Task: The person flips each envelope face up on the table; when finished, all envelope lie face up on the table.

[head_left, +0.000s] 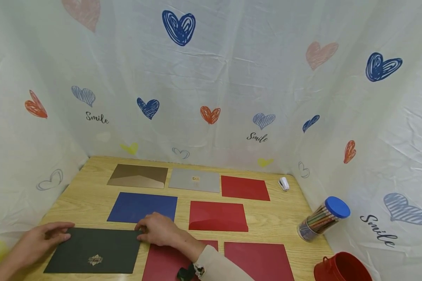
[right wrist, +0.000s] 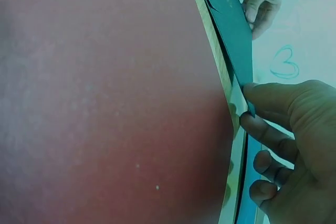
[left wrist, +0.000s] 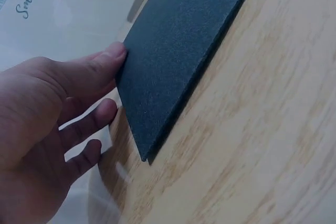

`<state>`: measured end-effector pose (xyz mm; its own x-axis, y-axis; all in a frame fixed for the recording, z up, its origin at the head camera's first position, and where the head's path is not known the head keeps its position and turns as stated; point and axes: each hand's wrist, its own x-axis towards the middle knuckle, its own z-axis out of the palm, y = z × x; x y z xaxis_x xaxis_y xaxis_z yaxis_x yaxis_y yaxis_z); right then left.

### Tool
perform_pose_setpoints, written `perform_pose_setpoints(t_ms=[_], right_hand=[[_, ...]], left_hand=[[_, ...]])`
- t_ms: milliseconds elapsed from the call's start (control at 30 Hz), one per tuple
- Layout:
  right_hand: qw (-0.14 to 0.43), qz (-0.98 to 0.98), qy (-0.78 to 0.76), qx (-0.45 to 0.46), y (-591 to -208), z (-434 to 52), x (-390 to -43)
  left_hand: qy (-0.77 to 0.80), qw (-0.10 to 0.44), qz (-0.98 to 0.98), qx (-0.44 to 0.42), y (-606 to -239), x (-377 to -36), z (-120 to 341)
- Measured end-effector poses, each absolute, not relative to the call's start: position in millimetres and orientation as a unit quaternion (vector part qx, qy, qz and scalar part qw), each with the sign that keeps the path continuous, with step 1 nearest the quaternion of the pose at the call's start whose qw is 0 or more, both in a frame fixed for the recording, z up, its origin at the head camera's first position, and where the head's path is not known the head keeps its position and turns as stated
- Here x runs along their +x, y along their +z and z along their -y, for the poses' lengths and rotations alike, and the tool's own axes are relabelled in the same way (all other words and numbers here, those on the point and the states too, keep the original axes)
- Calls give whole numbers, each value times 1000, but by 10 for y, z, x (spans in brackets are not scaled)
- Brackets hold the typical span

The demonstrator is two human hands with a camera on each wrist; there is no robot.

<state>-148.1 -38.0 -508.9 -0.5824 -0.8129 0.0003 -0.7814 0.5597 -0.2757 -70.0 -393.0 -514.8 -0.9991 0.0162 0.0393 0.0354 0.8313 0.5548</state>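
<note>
A dark green envelope (head_left: pixel 98 244) with a gold emblem lies low over the front left of the table. My left hand (head_left: pixel 33 246) pinches its left edge, thumb on top, in the left wrist view. The right hand (head_left: pixel 160 229) has the opposite end between thumb and index finger, its other fingers loosely bent in the right wrist view. Just behind the green one is a blue envelope (head_left: pixel 144 207), partly covered by the right hand. Under the right forearm lies a dark red envelope (head_left: pixel 168 259), partly hidden by the sleeve.
More envelopes lie in rows: brown (head_left: pixel 137 175), grey (head_left: pixel 183 180), red (head_left: pixel 245 187), another red (head_left: pixel 218 215) and dark red (head_left: pixel 258 259). To the right stand a blue-lidded pencil jar (head_left: pixel 318 220) and a red bucket (head_left: pixel 332 269). A small white stapler-like object (head_left: pixel 283 183) sits behind.
</note>
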Motion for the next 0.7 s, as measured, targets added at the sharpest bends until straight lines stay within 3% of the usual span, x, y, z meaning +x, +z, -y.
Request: perform_pose_setpoints(t_ms=[300, 700], right_hand=[[47, -885, -114, -449, -5109, 385, -1467], [72, -880, -128, -452, -5140, 367, -1477]], left_hand=[[-269, -12, 963, -16, -5119, -757, 3906], [-286, -33, 957, -20, -5097, -759, 3901]])
